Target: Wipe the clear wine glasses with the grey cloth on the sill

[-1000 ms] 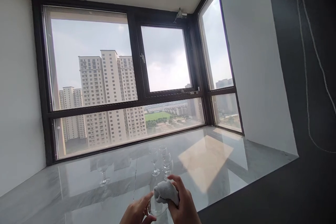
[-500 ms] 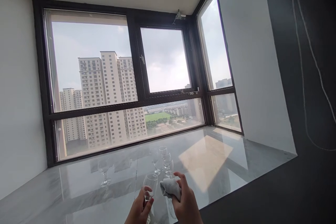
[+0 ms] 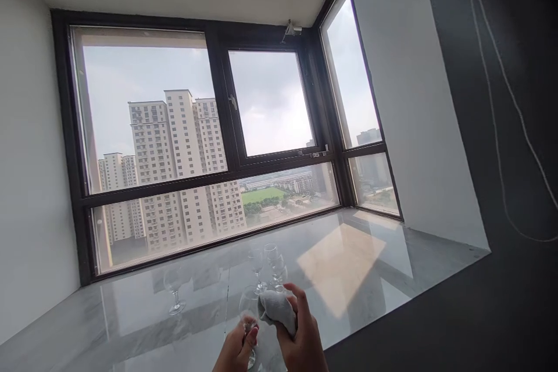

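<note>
My left hand (image 3: pixel 238 346) is closed round the lower part of a clear stemmed glass (image 3: pixel 248 300), whose bowl points up. A folded grey cloth (image 3: pixel 278 309) is gripped in my right hand (image 3: pixel 301 331), just right of the glass and partly in front of its rim. The index finger of that hand is raised off the cloth. Behind my hands, several clear glasses (image 3: pixel 257 270) stand grouped on the glossy grey sill (image 3: pixel 209 325). Another stemmed glass (image 3: pixel 175 296) stands apart on the left.
A dark-framed window (image 3: pixel 150 189) rises behind the sill, with a handle (image 3: pixel 319 154) on its lower frame. Sunlight makes a bright patch (image 3: pixel 342 267) on the sill's right part. White cords (image 3: pixel 501 168) hang against the dark wall at far right.
The cloth in my right hand has moved left and slightly up, closer to the held glass. My left hand has turned a little and sits slightly to the right. The view has shifted a little.
</note>
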Demonstrator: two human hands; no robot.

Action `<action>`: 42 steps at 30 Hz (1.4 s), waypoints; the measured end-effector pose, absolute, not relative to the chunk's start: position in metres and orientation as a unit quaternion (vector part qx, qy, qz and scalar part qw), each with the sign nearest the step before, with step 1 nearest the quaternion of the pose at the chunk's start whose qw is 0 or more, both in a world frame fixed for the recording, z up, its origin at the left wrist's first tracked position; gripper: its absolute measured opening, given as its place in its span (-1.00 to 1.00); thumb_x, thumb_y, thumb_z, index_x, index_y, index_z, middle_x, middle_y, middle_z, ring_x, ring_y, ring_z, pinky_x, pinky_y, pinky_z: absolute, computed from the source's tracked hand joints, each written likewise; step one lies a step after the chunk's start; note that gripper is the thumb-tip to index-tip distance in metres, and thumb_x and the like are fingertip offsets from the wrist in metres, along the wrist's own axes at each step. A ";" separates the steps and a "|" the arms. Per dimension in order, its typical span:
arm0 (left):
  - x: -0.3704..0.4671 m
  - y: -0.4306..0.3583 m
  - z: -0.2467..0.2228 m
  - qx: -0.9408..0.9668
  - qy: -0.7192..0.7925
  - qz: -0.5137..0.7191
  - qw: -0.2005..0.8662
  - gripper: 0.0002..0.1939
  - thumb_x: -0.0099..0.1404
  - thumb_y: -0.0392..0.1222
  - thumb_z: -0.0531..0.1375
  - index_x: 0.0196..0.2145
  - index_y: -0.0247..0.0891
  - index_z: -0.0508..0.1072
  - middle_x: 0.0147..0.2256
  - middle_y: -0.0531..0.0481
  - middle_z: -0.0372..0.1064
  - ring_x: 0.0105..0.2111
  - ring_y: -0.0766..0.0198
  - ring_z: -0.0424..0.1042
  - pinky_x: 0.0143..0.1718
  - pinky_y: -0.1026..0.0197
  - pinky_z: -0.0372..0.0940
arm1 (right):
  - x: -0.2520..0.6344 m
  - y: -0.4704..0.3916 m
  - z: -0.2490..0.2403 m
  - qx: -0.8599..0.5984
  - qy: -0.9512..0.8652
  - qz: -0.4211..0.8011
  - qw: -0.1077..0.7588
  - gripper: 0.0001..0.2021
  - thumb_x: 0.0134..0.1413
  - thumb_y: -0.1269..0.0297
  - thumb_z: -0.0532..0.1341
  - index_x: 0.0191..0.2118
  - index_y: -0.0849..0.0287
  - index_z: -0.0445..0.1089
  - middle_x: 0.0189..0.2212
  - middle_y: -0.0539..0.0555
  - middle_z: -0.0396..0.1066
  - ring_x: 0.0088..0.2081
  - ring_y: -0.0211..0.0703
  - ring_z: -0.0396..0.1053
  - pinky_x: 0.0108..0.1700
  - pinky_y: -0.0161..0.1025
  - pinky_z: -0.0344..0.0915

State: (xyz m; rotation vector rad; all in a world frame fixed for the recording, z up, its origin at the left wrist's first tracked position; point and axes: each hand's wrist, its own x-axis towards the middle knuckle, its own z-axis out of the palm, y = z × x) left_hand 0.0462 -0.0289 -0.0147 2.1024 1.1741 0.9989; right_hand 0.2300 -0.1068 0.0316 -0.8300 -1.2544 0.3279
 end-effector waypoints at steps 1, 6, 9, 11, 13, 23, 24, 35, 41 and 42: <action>0.046 -0.028 -0.015 0.770 0.445 0.373 0.265 -0.31 0.23 0.49 -0.07 -0.25 -0.20 0.44 -0.39 -0.07 0.45 -0.37 0.15 0.40 -0.24 0.18 0.31 | 0.234 -0.108 0.034 -0.388 -0.549 0.139 0.727 -0.47 -0.04 0.33 0.10 0.13 0.10 0.16 -0.28 0.03 0.51 -0.32 -0.16 0.50 -0.24 -0.32 0.40; 0.048 -0.018 -0.019 0.723 0.479 0.401 0.295 -0.21 0.09 0.52 0.05 -0.10 -0.26 0.48 -0.10 -0.26 0.50 -0.05 -0.04 0.45 0.03 0.06 0.30 | 0.271 -0.104 0.031 -0.470 -0.492 0.077 0.729 -0.56 0.02 0.29 0.14 0.08 0.08 0.21 -0.24 0.08 0.54 -0.26 -0.09 0.54 -0.25 -0.28 0.43; 0.048 -0.012 -0.020 0.720 0.495 0.400 0.277 -0.18 0.11 0.47 0.04 -0.03 -0.32 0.48 -0.04 -0.30 0.49 0.03 -0.09 0.42 0.10 0.04 0.26 | 0.289 -0.096 0.019 -0.517 -0.475 0.054 0.710 -0.58 0.04 0.27 0.12 0.07 0.08 0.23 -0.21 0.13 0.53 -0.21 -0.03 0.54 -0.26 -0.25 0.43; 0.048 -0.008 -0.021 0.730 0.497 0.397 0.251 -0.22 0.18 0.41 0.01 0.00 -0.34 0.48 -0.02 -0.30 0.48 0.06 -0.09 0.40 0.13 0.03 0.24 | 0.296 -0.089 0.007 -0.543 -0.475 0.048 0.691 -0.58 0.05 0.29 0.10 0.08 0.08 0.23 -0.19 0.14 0.53 -0.18 -0.01 0.54 -0.24 -0.24 0.41; 0.048 -0.004 -0.022 0.745 0.493 0.390 0.225 -0.27 0.26 0.33 -0.03 0.02 -0.35 0.48 0.01 -0.29 0.47 0.09 -0.06 0.39 0.16 0.04 0.22 | 0.299 -0.082 -0.006 -0.566 -0.478 0.048 0.670 -0.58 0.06 0.31 0.08 0.08 0.07 0.22 -0.16 0.13 0.53 -0.16 -0.02 0.54 -0.23 -0.24 0.40; 0.065 0.009 -0.011 0.781 0.554 0.269 0.109 -0.44 0.40 0.02 -0.14 0.01 -0.27 0.54 0.16 -0.23 0.37 0.21 0.00 0.26 0.23 -0.05 0.12 | 0.304 -0.070 -0.038 -0.651 -0.493 0.057 0.575 -0.54 0.09 0.31 0.02 0.14 0.04 0.19 -0.05 0.13 0.52 -0.15 -0.04 0.55 -0.31 -0.29 0.35; 0.067 0.010 -0.010 0.782 0.553 0.266 0.107 -0.44 0.41 0.02 -0.15 -0.01 -0.27 0.55 0.15 -0.23 0.37 0.20 0.00 0.27 0.22 -0.06 0.13 | 0.303 -0.071 -0.038 -0.659 -0.493 0.054 0.565 -0.54 0.09 0.30 0.02 0.15 0.03 0.19 -0.03 0.13 0.52 -0.13 -0.03 0.54 -0.32 -0.28 0.35; 0.088 0.028 0.004 0.785 0.593 0.175 0.034 -0.54 0.39 0.02 -0.03 0.09 -0.10 0.50 0.22 -0.21 0.25 0.26 -0.14 0.12 0.18 -0.17 0.10 | 0.292 -0.072 -0.044 -0.677 -0.510 -0.042 0.529 -0.54 0.09 0.36 -0.02 0.14 0.03 0.19 -0.03 0.10 0.53 -0.02 0.00 0.50 -0.20 -0.18 0.38; 0.091 0.037 0.005 0.791 0.587 0.166 0.052 -0.54 0.41 0.04 -0.03 0.10 -0.07 0.49 0.27 -0.22 0.19 0.29 -0.10 0.11 0.24 -0.19 0.00 | 0.292 -0.075 -0.042 -0.676 -0.505 -0.049 0.535 -0.54 0.06 0.34 0.00 0.12 0.02 0.21 -0.04 0.09 0.53 -0.05 -0.01 0.52 -0.20 -0.17 0.41; 0.091 0.038 0.005 0.793 0.584 0.165 0.053 -0.54 0.41 0.04 -0.04 0.09 -0.07 0.49 0.27 -0.21 0.19 0.28 -0.08 0.12 0.24 -0.19 0.00 | 0.292 -0.075 -0.042 -0.675 -0.505 -0.049 0.535 -0.55 0.07 0.34 0.01 0.11 0.03 0.21 -0.04 0.09 0.53 -0.05 0.00 0.52 -0.20 -0.17 0.41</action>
